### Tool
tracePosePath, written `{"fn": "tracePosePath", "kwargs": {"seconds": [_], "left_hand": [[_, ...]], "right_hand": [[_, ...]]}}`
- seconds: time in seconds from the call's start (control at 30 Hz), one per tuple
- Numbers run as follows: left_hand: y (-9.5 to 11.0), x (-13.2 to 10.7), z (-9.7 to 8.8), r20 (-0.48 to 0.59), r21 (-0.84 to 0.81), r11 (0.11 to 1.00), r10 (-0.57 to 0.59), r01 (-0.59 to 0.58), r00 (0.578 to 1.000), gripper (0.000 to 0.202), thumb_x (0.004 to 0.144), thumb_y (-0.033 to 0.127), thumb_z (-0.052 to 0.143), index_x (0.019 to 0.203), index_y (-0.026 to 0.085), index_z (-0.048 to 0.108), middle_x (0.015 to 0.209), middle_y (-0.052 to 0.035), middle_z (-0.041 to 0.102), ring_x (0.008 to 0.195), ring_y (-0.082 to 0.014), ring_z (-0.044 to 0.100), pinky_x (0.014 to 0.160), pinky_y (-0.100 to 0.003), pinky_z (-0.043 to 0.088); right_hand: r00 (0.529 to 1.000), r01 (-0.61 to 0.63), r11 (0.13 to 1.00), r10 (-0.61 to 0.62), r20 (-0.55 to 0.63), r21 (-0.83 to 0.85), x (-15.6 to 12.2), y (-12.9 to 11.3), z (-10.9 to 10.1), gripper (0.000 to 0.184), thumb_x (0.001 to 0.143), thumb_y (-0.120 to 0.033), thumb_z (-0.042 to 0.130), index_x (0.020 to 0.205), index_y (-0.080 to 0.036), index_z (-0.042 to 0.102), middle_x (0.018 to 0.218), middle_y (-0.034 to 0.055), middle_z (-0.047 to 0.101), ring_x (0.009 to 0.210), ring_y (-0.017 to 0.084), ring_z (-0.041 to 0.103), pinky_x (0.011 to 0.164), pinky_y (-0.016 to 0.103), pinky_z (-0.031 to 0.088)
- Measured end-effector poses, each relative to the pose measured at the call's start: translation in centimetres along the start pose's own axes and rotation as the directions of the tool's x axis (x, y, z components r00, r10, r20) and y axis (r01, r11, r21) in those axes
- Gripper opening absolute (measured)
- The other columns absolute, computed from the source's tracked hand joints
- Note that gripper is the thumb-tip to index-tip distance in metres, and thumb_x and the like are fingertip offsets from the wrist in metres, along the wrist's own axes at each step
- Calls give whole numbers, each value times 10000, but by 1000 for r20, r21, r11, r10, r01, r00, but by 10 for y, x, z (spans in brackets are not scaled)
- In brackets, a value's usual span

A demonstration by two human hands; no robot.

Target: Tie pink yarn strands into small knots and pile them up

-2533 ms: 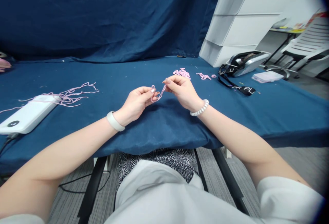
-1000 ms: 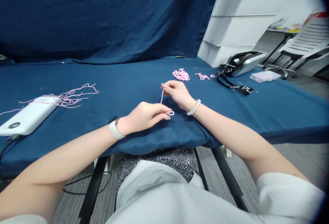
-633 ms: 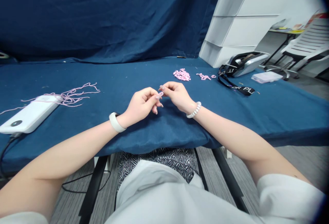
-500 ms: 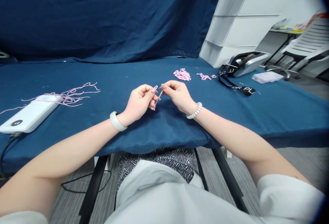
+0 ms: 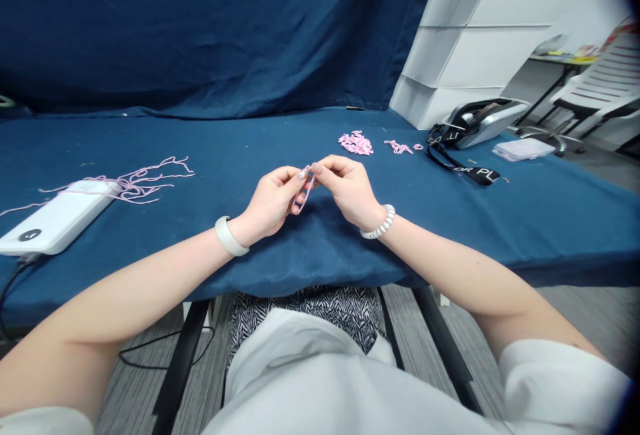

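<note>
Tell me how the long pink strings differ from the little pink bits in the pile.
The long pink yarn strands are far longer than the short pink pieces. The strands spread out loosely and drape over a white power bank, while the pieces sit heaped close together. Both are pink and lie on the blue cloth.

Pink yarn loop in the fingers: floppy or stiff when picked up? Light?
The pink yarn loop is likely floppy: the longer pink strands lie in slack curves on the blue cloth. It is probably very light, since the left hand and right hand seem to pinch it with fingertips only.
</note>
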State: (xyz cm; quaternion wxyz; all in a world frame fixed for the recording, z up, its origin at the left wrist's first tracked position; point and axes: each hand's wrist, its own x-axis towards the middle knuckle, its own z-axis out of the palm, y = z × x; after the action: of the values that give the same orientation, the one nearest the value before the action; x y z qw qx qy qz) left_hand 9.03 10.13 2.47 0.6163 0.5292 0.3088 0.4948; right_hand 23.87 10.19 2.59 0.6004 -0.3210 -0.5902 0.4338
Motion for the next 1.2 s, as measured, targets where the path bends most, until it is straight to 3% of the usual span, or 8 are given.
{"fn": "tracePosePath", "kwargs": {"seconds": [0.1,0.23,0.43,0.63,0.83,1.0,1.1,1.2], "left_hand": [[0,1,-2,50,-41,999,-30,32,998,366,701,444,809,754,130,629,712,-18,646,470,-30,470,392,-145,352],[1,0,-4,105,-18,999,-36,39,994,360,732,459,785,733,129,640,594,-6,611,428,-28,441,403,-152,338],[0,-1,-2,142,41,999,-1,-4,990,389,749,482,766,674,143,591,442,48,501,388,-32,415,585,-216,491],[2,0,-5,127,72,997,8,-17,992,412,722,485,784,726,129,576,621,3,637,393,-21,418,385,-162,311],[3,-4,-4,182,90,989,103,-121,978,417,782,490,731,709,146,507,570,41,556,405,-24,402,405,-163,319],[5,-5,-3,162,128,981,122,-143,979,399,801,508,706,759,154,525,559,45,534,424,-34,407,416,-163,319],[6,-4,-4,165,140,978,134,-158,977,387,811,499,700,766,152,536,564,40,536,442,-38,424,430,-159,329],[6,-4,-5,166,137,976,143,-167,976,378,821,484,695,755,146,539,566,38,534,447,-37,428,433,-158,332]], "right_hand": [[1000,8,1000,-8,-16,12,-1,-1,0,367,712,-520,764,704,-169,659,692,15,664,651,121,602,679,283,505],[998,34,997,-38,-58,-67,-1,2,-2,352,709,-521,766,696,-179,685,741,19,652,727,127,596,735,290,492],[996,66,996,-69,-49,-54,-1,4,-2,295,673,-493,800,677,-203,744,738,12,622,729,120,569,738,294,470],[1000,-5,1000,6,-17,30,-1,0,-2,318,579,-494,851,666,-202,761,713,-2,611,703,105,554,731,291,467],[992,-102,983,88,94,156,-5,-3,-1,282,611,-451,851,727,-206,773,789,15,646,747,124,582,756,307,496],[978,-198,947,171,121,254,-3,-6,-2,399,668,-553,784,892,-223,778,775,3,647,712,105,555,742,290,509],[974,-197,947,159,162,255,-2,-7,-4,418,696,-560,763,935,-218,772,698,-12,606,687,101,544,734,286,515],[966,-163,962,109,235,221,-2,-7,-5,403,718,-507,772,1001,-220,760,797,4,676,735,114,601,770,301,523]]}}
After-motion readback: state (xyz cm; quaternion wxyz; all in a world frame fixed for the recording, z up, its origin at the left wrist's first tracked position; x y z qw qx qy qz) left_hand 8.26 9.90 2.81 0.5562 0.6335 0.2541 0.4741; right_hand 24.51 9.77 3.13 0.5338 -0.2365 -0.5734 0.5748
